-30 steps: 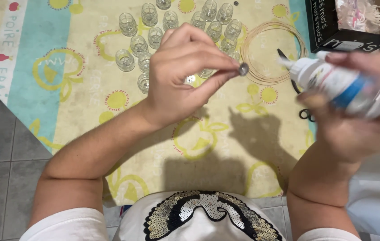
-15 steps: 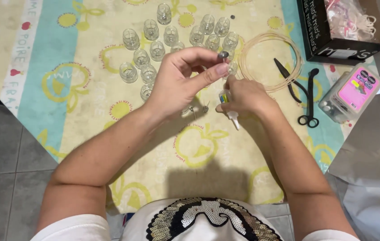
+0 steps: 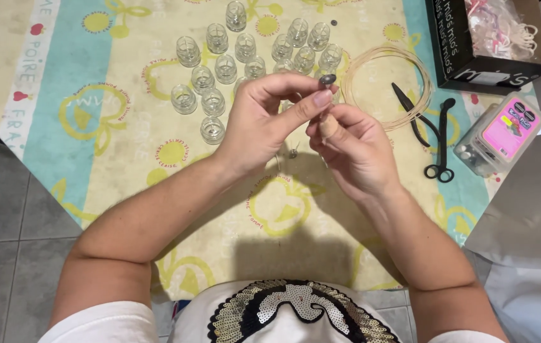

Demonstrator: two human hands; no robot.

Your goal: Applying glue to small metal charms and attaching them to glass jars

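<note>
My left hand (image 3: pixel 264 124) is raised over the table and pinches a small dark round metal disc (image 3: pixel 327 79) between thumb and forefinger. Just below and to the right, my right hand (image 3: pixel 353 146) has its fingers curled, with its fingertips up against the left thumb under the disc. What it holds, if anything, is hidden by the fingers. Behind both hands stands a cluster of several small clear glass jars (image 3: pixel 216 67) on the patterned tablecloth (image 3: pixel 93 133).
A coil of thin pale cord (image 3: pixel 388 86) lies right of the jars, with black scissors (image 3: pixel 439 143) beside it. A clear plastic box with a pink lid (image 3: pixel 502 130) and a black cardboard box (image 3: pixel 493 38) sit at the right. A small metal piece (image 3: pixel 294 152) lies under my hands.
The white tube seen in my right hand earlier is no longer visible. My right hand has come in close under my left, which still pinches the disc.
</note>
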